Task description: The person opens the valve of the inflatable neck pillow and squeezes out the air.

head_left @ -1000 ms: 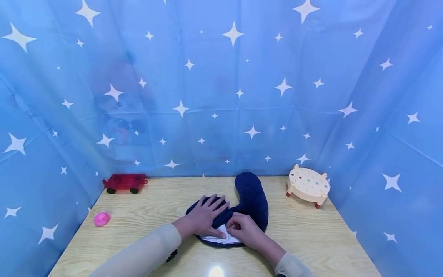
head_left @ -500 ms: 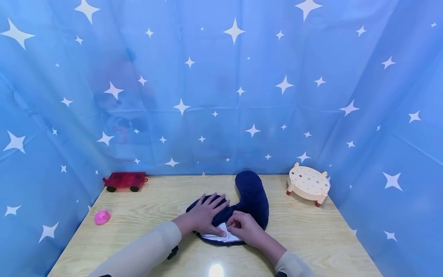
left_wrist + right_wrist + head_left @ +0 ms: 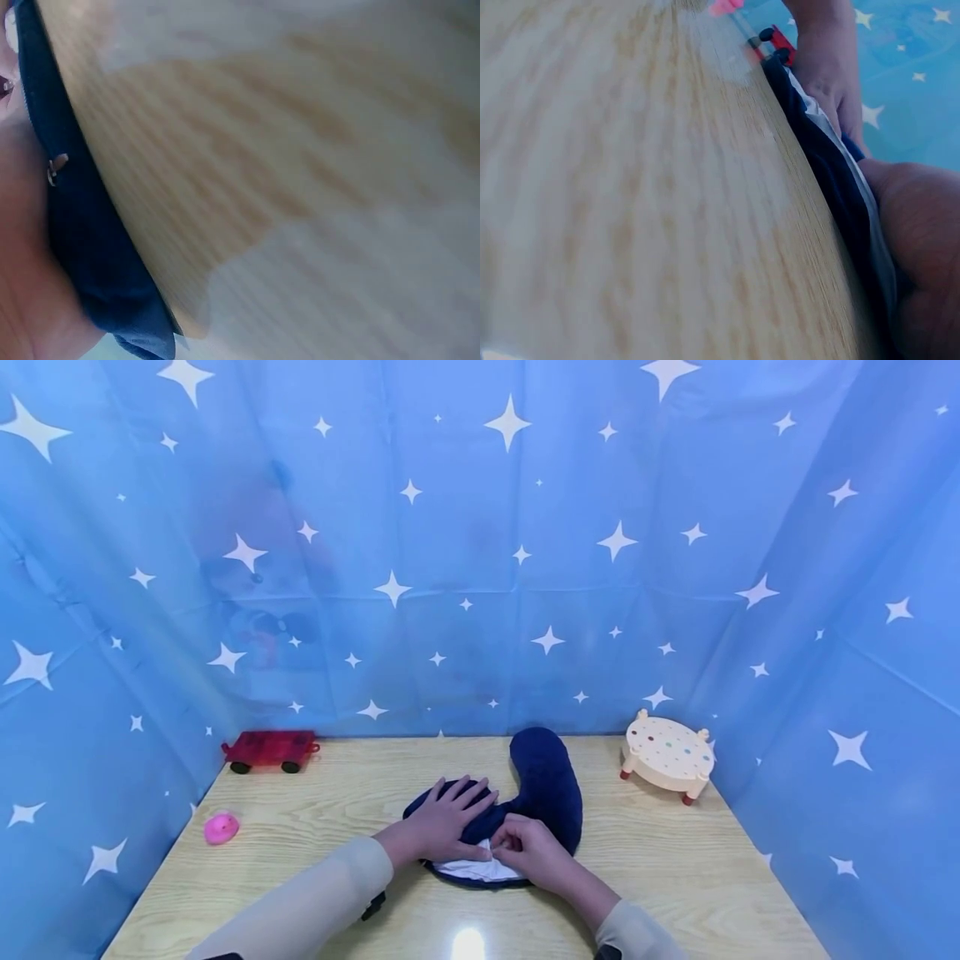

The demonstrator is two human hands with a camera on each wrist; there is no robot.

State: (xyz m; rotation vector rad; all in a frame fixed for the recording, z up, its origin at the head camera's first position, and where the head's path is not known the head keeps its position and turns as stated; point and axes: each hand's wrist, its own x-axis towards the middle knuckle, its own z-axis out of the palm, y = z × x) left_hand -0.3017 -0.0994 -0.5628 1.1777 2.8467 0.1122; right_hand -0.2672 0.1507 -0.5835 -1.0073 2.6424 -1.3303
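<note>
A navy-blue, U-shaped neck pillow lies on the table, its near side unzipped so that white inner fabric shows. My left hand rests with spread fingers on the pillow's left arm, the thumb lying over the white fabric. At the right part of the opening, my right hand pinches the pillow's material with curled thumb and fingers. Whether they hold the cover's edge or the inner fabric is hidden. In the left wrist view, a small metal zipper pull hangs along the cover's seam near the left hand.
A red toy cart with black wheels stands at the back left, and a pink toy lies in front of it. At the back right is a cream, dotted toy stool. Blue star-patterned curtains enclose the table.
My left thumb has slid slightly right and up, nearer to the right fingers. The right hand keeps its pinch almost in place. The head view has shifted a little.
</note>
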